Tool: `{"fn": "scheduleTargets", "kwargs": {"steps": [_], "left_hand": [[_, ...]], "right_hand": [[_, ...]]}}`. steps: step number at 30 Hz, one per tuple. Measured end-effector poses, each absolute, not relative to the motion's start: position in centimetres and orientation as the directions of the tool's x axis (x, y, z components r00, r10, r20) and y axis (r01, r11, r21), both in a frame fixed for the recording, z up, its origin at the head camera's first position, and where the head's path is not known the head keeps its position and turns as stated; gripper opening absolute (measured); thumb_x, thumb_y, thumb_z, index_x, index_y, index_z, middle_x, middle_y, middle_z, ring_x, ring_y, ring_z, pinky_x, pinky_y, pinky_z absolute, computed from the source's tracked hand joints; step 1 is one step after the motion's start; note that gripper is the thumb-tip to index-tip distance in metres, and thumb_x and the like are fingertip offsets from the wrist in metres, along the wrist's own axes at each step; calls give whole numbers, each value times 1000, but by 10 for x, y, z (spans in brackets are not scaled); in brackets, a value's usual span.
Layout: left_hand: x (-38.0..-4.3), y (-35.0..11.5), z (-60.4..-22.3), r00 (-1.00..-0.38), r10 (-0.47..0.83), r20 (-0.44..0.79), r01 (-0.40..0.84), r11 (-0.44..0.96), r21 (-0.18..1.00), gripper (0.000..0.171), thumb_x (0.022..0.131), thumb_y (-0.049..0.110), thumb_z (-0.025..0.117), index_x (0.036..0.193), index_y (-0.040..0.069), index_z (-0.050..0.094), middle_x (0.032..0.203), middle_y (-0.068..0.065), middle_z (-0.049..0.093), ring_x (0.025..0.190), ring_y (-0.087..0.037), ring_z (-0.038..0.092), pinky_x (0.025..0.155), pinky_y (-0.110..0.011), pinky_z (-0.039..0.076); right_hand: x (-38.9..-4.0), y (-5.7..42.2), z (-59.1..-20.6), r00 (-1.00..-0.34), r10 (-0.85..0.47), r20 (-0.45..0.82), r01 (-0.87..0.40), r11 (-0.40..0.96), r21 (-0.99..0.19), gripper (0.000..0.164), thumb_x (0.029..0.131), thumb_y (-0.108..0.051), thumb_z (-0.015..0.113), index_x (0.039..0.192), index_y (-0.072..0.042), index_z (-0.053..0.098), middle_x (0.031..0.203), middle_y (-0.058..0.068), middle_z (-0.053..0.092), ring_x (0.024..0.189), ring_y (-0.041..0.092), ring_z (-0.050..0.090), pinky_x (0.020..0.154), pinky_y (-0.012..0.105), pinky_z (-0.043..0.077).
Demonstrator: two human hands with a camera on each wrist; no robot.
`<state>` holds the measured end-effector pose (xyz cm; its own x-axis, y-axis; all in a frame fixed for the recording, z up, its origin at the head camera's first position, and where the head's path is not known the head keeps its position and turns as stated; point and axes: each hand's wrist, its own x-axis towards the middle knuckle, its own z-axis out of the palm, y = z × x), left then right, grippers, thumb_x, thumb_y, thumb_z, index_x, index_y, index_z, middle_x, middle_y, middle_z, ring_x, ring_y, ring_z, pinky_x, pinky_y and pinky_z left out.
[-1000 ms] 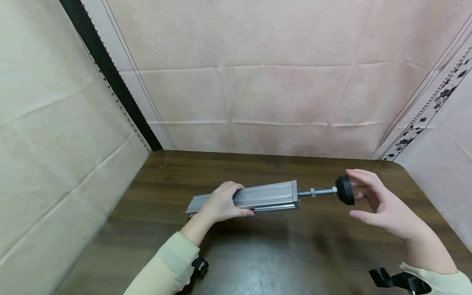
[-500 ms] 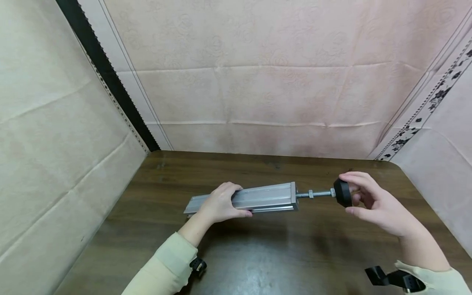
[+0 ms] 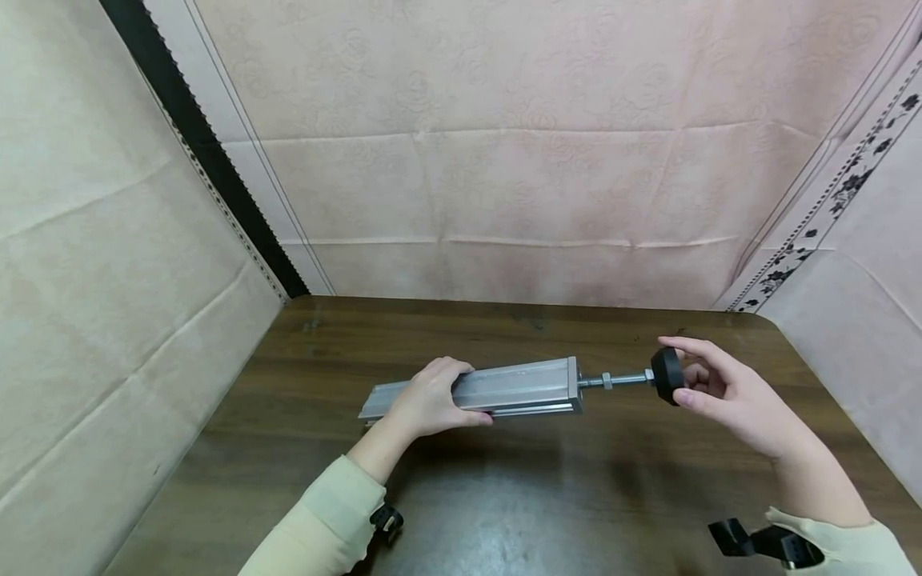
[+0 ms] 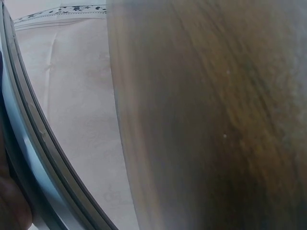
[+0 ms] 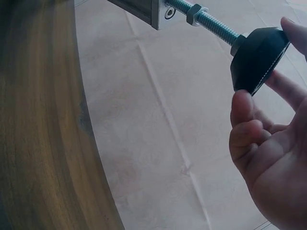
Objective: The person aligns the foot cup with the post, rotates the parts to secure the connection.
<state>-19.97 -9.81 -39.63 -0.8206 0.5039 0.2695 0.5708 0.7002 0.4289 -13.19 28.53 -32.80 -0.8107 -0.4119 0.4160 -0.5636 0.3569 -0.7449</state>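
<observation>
In the head view, we see the left hand wrapped over a long, boxy bar of dull silver metal, held over the middle of a brown wood-grained table with a soft sheen. A threaded rod juts from the bar's right end, carrying a hex nut and, at its tip, a matte black foot. We find the right hand pinching that foot between thumb and fingers. Behind hangs creased, pale pink cloth with a faint embossed pattern.

In the left wrist view, we make out straight grooves running along the bar, with part of the hand dim against it.

In the right wrist view, we see bright, fine threads, a recessed-head screw in the bar's end, and the foot's faceted, tapered side widening toward the fingers.
</observation>
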Motion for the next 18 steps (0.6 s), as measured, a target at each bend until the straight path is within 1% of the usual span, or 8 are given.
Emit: {"fn": "scheduleTargets", "kwargs": {"steps": [2, 4, 6, 8, 9, 11, 14, 18], "left_hand": [[-200, -98, -397, -822, 502, 270, 569, 701, 429, 74, 64, 58, 78, 115, 7, 60, 108, -3, 59, 98, -17, 53, 85, -36, 46], [-200, -98, -397, -822, 501, 269, 568, 701, 431, 74, 64, 58, 78, 115, 7, 60, 108, -3, 59, 98, -16, 53, 85, -36, 46], [-200, -99, -397, -822, 499, 273, 568, 698, 436, 74, 64, 58, 78, 115, 7, 60, 108, -3, 59, 99, -17, 53, 85, -36, 46], [-200, -99, -397, -822, 496, 278, 569, 695, 440, 75, 64, 58, 78, 116, 7, 60, 109, -3, 59, 99, -17, 53, 85, -36, 46], [-200, -99, -397, -822, 496, 281, 569, 692, 443, 75, 64, 58, 78, 116, 7, 60, 109, -3, 59, 99, -17, 53, 85, -36, 46], [-200, -100, -397, -822, 493, 286, 569, 690, 448, 75, 64, 57, 79, 116, 7, 59, 110, -3, 59, 100, -17, 53, 85, -37, 47], [-201, -101, -397, -822, 491, 288, 569, 688, 451, 75, 64, 57, 79, 116, 7, 59, 109, -3, 59, 99, -17, 53, 85, -36, 46], [-201, -102, -397, -824, 487, 291, 567, 692, 447, 74, 63, 57, 79, 114, 8, 60, 107, -2, 59, 98, -16, 53, 84, -36, 46]], "right_hand": [[-133, 286, -328, -803, -423, 421, -574, 355, -738, 70, 79, 20, 57, 142, -1, 33, 105, -1, 58, 90, 7, 58, 72, 17, 45], [-133, 287, -330, -779, -448, 438, -600, 330, -729, 78, 75, 23, 58, 144, 1, 28, 120, 0, 50, 97, 7, 55, 77, 14, 44], [-135, 288, -331, -732, -484, 479, -644, 261, -719, 88, 69, 28, 60, 144, 4, 22, 131, 3, 39, 104, 8, 51, 82, 14, 42], [-137, 288, -333, -673, -517, 528, -681, 156, -715, 95, 62, 33, 59, 143, 9, 18, 136, 9, 31, 109, 12, 48, 85, 15, 41], [-139, 288, -334, -640, -530, 556, -699, 101, -708, 96, 59, 36, 58, 142, 11, 17, 139, 11, 27, 112, 14, 47, 86, 17, 41], [-141, 288, -336, -584, -545, 601, -719, 4, -695, 94, 56, 39, 55, 139, 15, 18, 141, 17, 24, 115, 17, 45, 87, 20, 41], [-143, 288, -337, -556, -551, 622, -718, -59, -694, 86, 57, 40, 51, 135, 16, 23, 142, 20, 22, 109, 18, 49, 84, 21, 43], [-143, 287, -336, -564, -548, 618, -702, -75, -708, 81, 59, 41, 49, 133, 16, 27, 140, 19, 24, 98, 17, 55, 78, 22, 45]]}}
